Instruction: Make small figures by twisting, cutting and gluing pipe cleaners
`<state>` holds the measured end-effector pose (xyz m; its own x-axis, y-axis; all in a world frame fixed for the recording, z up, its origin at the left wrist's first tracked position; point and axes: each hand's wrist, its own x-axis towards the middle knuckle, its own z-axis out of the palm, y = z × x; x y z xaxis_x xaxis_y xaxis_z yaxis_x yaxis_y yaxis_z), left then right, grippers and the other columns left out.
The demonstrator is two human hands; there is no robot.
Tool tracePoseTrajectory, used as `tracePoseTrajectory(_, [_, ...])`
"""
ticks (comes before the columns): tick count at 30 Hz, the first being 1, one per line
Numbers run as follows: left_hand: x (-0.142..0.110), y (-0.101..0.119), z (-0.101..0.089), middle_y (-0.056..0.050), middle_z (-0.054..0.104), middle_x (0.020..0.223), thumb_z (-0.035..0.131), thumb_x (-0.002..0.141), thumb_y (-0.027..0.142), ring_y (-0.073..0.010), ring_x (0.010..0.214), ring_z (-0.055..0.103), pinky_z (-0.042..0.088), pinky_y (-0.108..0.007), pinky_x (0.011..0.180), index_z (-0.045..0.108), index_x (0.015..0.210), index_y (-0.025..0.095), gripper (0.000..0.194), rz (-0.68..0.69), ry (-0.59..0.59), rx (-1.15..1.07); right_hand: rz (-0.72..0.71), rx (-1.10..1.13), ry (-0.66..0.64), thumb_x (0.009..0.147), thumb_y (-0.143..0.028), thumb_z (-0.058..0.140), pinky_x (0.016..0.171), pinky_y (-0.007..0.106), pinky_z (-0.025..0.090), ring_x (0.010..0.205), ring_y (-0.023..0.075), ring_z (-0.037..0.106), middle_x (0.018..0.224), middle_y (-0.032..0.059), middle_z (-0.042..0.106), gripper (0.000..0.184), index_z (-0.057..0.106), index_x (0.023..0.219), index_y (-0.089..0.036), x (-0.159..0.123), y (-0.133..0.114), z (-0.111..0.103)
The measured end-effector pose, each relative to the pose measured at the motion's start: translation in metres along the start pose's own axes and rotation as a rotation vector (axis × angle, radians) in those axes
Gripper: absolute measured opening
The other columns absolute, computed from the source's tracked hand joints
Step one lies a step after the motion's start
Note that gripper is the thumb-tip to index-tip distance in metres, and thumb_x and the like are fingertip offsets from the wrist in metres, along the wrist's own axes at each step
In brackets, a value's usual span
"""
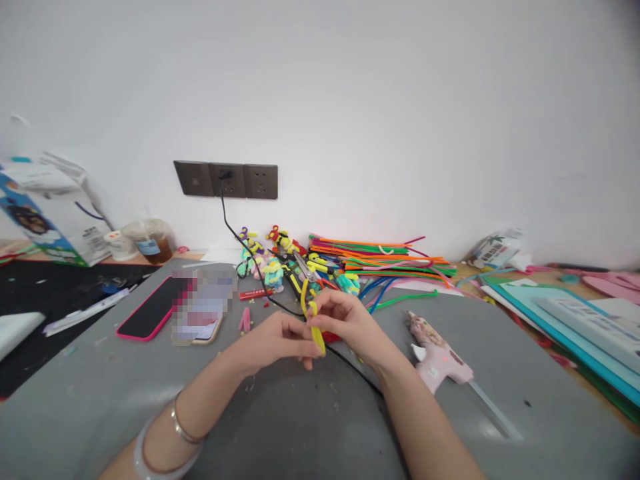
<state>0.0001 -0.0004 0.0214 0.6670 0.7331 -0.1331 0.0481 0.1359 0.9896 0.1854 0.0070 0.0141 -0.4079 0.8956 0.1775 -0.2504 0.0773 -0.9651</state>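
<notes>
A bent yellow pipe cleaner (319,339) is held up between my two hands above the grey mat. My left hand (280,339), with two bangles on its wrist, pinches its lower part. The fingers of my right hand (345,323) grip it higher up, where a loose end rises. Something red, partly hidden, lies just behind my right hand. Beyond the hands are pliers (305,268) and several small coloured pipe-cleaner figures (274,273). A short folded pink piece (245,319) rests left of my hands.
A pink glue gun (437,353) with a glue stick lies at right. Bundled pipe cleaners (395,257) sit by the wall. Two phones (157,308) lie at left. A black cord (225,213) runs from the socket (227,180) across the mat. Folders (550,327) are stacked far right.
</notes>
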Motion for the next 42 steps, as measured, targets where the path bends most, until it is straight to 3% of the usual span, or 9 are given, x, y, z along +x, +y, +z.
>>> tracePoseTrajectory(4, [0.006,-0.003,-0.002,-0.003,0.068,0.059,0.079,0.074,0.039,-0.0138,0.058,0.057,0.043,-0.025,0.061,0.074,0.061,0.016,0.027,0.037,0.190,0.082,-0.101,-0.082,0.155,0.071,-0.036,0.087,0.059,0.024,0.045,0.063,0.0118,0.057,0.072,-0.0012,0.065,0.027,0.065,0.073,-0.019,0.005,0.004,-0.003])
tracePoseTrajectory(7, [0.008,-0.005,-0.002,-0.003,0.070,0.064,0.076,0.075,0.039,-0.0161,0.063,0.062,0.046,-0.026,0.065,0.074,0.068,0.015,0.025,0.084,0.262,0.119,-0.130,-0.098,0.228,0.072,-0.039,0.085,0.057,0.024,0.044,0.059,0.0116,0.055,0.069,-0.0023,0.062,0.031,0.061,0.073,-0.020,0.008,0.005,-0.004])
tracePoseTrajectory(17, [0.006,-0.006,0.003,-0.003,0.074,0.067,0.063,0.087,0.036,-0.0156,0.063,0.066,0.048,-0.024,0.065,0.069,0.068,0.015,0.029,0.088,0.296,0.381,-0.148,-0.192,0.205,0.073,-0.045,0.083,0.060,0.026,0.046,0.063,0.0137,0.057,0.071,0.0001,0.063,0.033,0.061,0.074,-0.021,0.009,0.007,-0.003])
tracePoseTrajectory(24, [0.004,-0.009,0.002,-0.003,0.074,0.075,0.051,0.097,0.026,-0.0159,0.067,0.064,0.037,-0.025,0.065,0.072,0.078,0.016,0.031,0.249,0.343,0.906,-0.140,-0.182,0.227,0.070,-0.041,0.084,0.058,0.025,0.044,0.060,0.0124,0.055,0.068,-0.0012,0.061,0.032,0.061,0.071,-0.020,0.010,0.010,-0.003])
tracePoseTrajectory(27, [0.004,-0.013,0.002,-0.005,0.073,0.078,0.050,0.097,0.021,-0.0168,0.069,0.063,0.035,-0.026,0.064,0.072,0.083,0.015,0.027,0.284,0.359,1.030,-0.144,-0.171,0.239,0.068,-0.040,0.086,0.056,0.024,0.043,0.057,0.0114,0.053,0.065,-0.0030,0.059,0.032,0.061,0.070,-0.020,0.011,0.010,-0.002])
tracePoseTrajectory(35, [0.004,-0.008,0.003,-0.002,0.069,0.072,0.050,0.097,0.023,-0.0143,0.065,0.059,0.036,-0.025,0.064,0.069,0.077,0.016,0.028,0.348,0.371,0.957,-0.124,-0.139,0.262,0.069,-0.043,0.085,0.058,0.025,0.047,0.056,0.0120,0.057,0.063,-0.0036,0.059,0.035,0.058,0.070,-0.021,0.010,0.008,-0.001])
tracePoseTrajectory(39, [0.004,-0.007,0.006,-0.001,0.069,0.068,0.052,0.095,0.024,-0.0134,0.064,0.060,0.038,-0.023,0.063,0.068,0.071,0.016,0.030,0.351,0.398,0.797,-0.102,-0.106,0.268,0.070,-0.044,0.085,0.058,0.026,0.049,0.055,0.0123,0.058,0.064,-0.0037,0.060,0.036,0.058,0.071,-0.021,0.008,0.004,0.001])
tracePoseTrajectory(42, [0.006,-0.011,0.007,-0.001,0.074,0.076,0.056,0.093,0.028,-0.0141,0.067,0.063,0.042,-0.022,0.061,0.072,0.081,0.017,0.023,0.324,0.424,0.643,-0.097,-0.068,0.241,0.070,-0.044,0.085,0.057,0.025,0.048,0.056,0.0117,0.057,0.065,-0.0037,0.060,0.036,0.058,0.071,-0.021,0.007,0.003,0.001])
